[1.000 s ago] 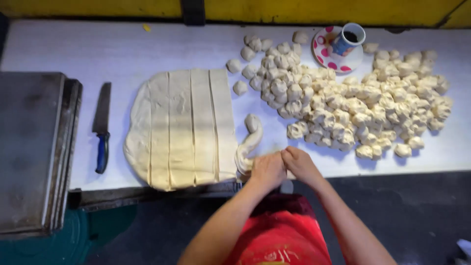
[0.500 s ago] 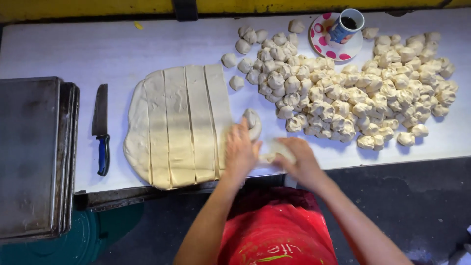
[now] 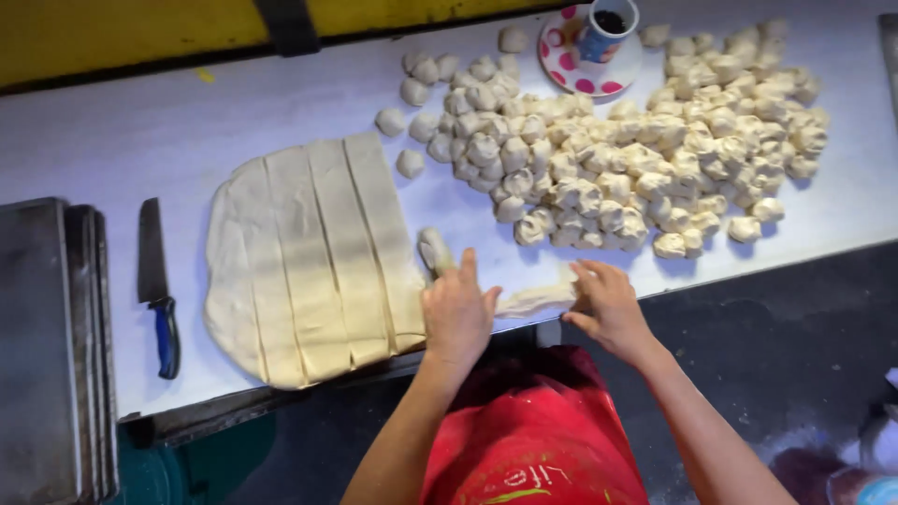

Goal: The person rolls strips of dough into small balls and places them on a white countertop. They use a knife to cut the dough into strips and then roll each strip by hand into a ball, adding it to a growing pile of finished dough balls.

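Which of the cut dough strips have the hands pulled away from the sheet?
The rightmost strip: it lies loose across the table edge between the left hand and right hand, while the others lie side by side in the flat dough sheet.

Bakery: dough pieces [image 3: 636, 159], baking trays [image 3: 47, 355]

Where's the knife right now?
In the head view, the blue-handled knife lies at the table's left, between the stacked metal trays and the sliced dough sheet, touching neither.
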